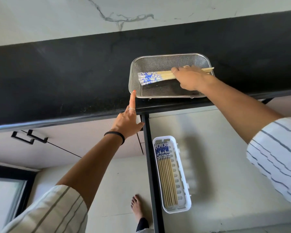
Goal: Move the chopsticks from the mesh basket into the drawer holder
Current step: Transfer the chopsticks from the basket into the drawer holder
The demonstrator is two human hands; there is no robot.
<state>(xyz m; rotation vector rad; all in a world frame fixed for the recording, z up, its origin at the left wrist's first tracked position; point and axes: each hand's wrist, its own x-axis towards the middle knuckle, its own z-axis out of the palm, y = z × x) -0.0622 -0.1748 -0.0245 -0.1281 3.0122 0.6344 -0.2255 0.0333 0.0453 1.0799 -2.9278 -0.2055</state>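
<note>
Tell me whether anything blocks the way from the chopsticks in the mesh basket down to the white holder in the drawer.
Nothing visible does. The right hand is already on the chopsticks in the mesh basket. The drawer is open below the counter edge, and the white holder lies uncovered, half filled with chopsticks, its right side free.

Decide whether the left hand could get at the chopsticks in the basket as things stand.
Probably yes: the left hand already touches the basket rim, the basket is open-topped, and only the right hand covers the chopsticks' far ends.
</note>
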